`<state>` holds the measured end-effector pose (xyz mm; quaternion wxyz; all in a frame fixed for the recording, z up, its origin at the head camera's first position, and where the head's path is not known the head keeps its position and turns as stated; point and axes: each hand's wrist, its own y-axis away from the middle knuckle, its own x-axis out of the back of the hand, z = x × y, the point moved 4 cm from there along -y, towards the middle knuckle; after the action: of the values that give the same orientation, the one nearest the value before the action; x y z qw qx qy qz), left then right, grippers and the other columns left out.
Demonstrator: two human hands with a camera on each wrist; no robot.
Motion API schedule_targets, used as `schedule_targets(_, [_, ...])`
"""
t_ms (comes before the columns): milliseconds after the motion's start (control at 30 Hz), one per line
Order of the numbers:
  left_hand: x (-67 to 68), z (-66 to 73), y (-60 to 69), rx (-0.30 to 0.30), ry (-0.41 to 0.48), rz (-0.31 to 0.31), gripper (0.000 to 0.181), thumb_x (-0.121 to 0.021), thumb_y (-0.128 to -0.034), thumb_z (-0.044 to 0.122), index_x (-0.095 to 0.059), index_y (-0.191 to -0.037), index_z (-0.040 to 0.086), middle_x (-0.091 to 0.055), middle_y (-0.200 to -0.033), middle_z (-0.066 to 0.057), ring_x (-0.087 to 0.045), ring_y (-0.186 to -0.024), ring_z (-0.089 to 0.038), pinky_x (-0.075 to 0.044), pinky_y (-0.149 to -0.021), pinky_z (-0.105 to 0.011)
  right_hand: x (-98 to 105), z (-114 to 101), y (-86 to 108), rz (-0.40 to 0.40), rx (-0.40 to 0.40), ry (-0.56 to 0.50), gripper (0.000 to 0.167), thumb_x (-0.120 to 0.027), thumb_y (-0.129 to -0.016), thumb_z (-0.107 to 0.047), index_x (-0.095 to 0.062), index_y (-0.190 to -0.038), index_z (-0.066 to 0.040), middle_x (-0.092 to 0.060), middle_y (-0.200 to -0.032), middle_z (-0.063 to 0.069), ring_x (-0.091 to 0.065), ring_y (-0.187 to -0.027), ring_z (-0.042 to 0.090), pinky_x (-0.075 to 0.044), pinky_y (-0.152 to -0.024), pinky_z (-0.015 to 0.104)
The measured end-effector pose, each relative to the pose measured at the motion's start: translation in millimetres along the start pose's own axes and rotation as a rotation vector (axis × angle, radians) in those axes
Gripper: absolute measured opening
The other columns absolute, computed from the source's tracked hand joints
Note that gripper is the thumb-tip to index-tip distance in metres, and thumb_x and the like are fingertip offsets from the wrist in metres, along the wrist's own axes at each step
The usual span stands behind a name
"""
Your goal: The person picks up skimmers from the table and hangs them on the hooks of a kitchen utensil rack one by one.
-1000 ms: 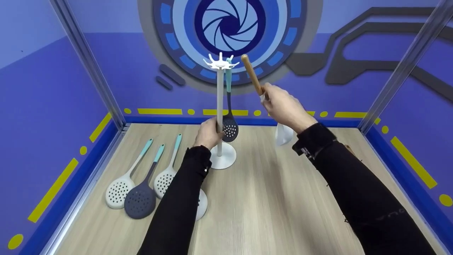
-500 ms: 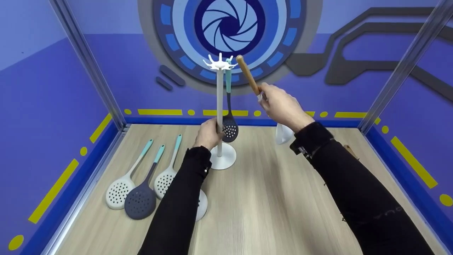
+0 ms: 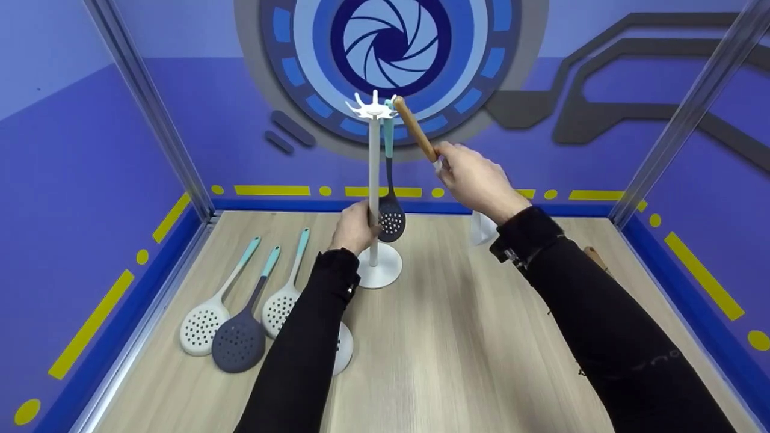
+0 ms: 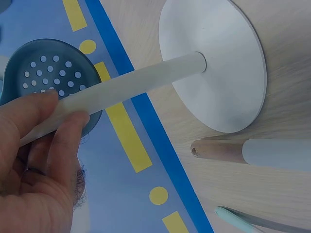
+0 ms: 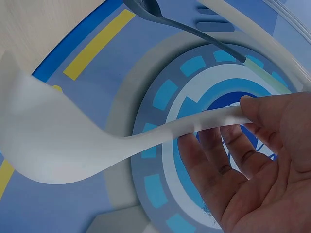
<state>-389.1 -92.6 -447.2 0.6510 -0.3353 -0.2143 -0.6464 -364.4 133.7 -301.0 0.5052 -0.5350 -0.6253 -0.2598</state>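
Leftward slides the wooden-handled ladle (image 5: 97, 148), pinched in the right hand (image 3: 478, 180), tip now by the hooks of the white rack (image 3: 374, 174); left hand (image 3: 351, 227) curls round its post, tabletop (image 3: 421, 337) stretching rightward.

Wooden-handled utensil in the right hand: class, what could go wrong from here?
The wooden-handled utensil may twist, as the right hand grips only its white neck. Its handle could knock the hung skimmer, which looks close to it in the head view. A bump might also tilt the white rack, though the left hand grips its pole.
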Motion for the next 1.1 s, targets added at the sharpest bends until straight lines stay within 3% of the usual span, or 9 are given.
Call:
schedule_targets(867, [0.0, -0.7, -0.1, -0.017, 0.006, 0.014, 0.027, -0.079, -0.0954, -0.001, -0.072, -0.121, 0.001, -0.076, -0.120, -0.020, -0.075, -0.116, -0.037, -0.065, -0.102, -0.048, -11.3, 0.4, -0.7, -0.056, -0.010, -0.065, 0.036, -0.053, -0.117, -0.025, -0.058, -0.152, -0.016, -0.068, -0.132, 0.012, -0.071, -0.112, 0.030, -0.062, -0.093, 0.056])
schedule_targets(1100, [0.0, -0.2, 0.6, 0.008, 0.011, 0.000, 0.026, -0.077, -0.0976, 0.000, -0.071, -0.122, 0.003, -0.076, -0.119, -0.019, -0.076, -0.115, -0.037, -0.065, -0.101, -0.049, -15.3, 0.6, 0.6, -0.054, -0.002, -0.098, 0.036, -0.053, -0.118, -0.028, -0.058, -0.151, -0.016, -0.068, -0.132, 0.011, -0.071, -0.112, 0.029, -0.061, -0.093, 0.054])
